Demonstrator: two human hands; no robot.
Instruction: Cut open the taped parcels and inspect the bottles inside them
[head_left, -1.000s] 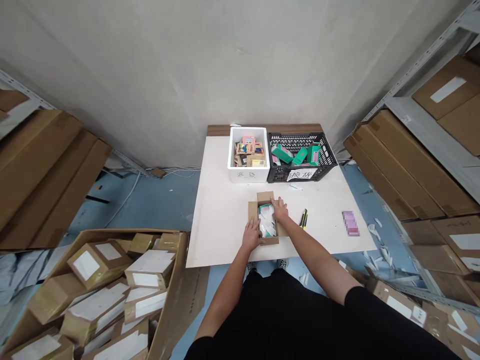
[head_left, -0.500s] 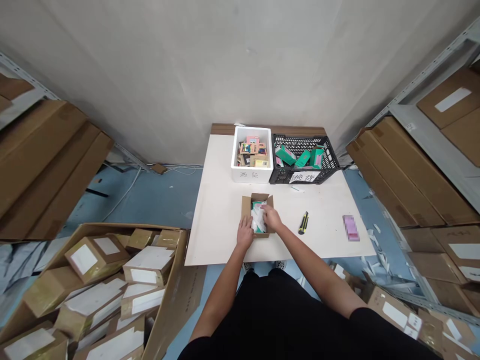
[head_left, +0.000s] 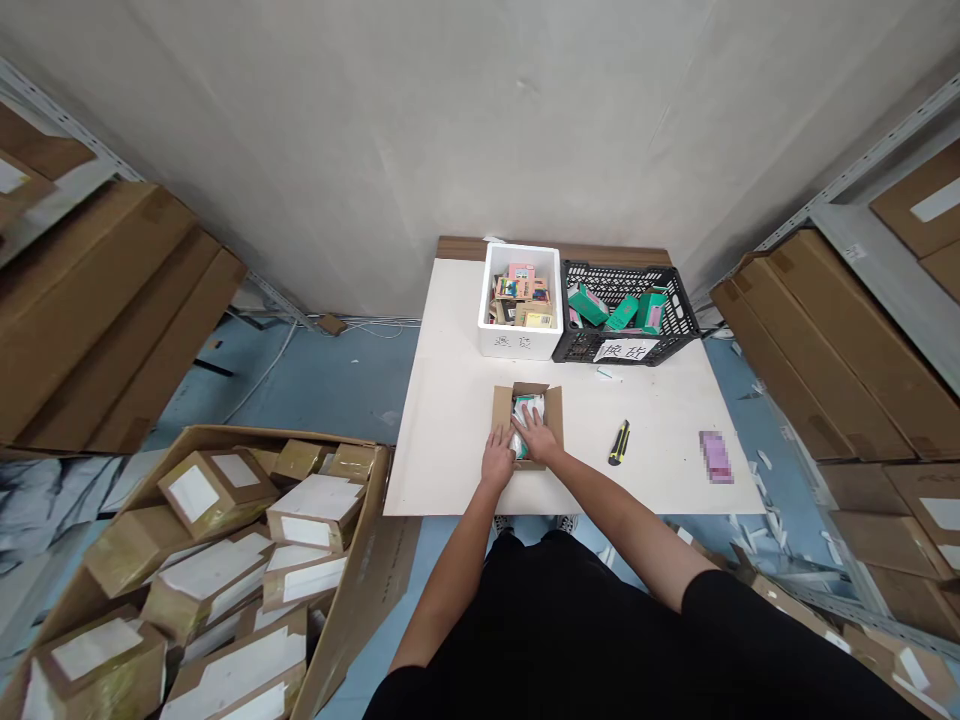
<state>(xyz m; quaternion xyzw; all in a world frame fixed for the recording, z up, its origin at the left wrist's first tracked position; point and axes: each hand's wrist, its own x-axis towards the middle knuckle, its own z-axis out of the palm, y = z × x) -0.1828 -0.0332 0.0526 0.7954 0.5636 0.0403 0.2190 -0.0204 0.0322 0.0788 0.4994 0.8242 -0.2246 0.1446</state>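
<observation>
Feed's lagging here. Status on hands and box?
Left hand at left edge of open box. Right hand inside, on teal-and-white packets. Knife lies apart, right.

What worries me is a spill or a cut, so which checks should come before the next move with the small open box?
1. Flaps of the small open box spread apart: ok.
2. Box steadied by the left hand at its left side: ok.
3. Touch of the right hand on the green and white contents: ok. Firm grip: cannot tell.
4. Gap between the utility knife and both hands: ok. Blade drawn in: cannot tell.
5. Box wholly on the table: ok.
</observation>
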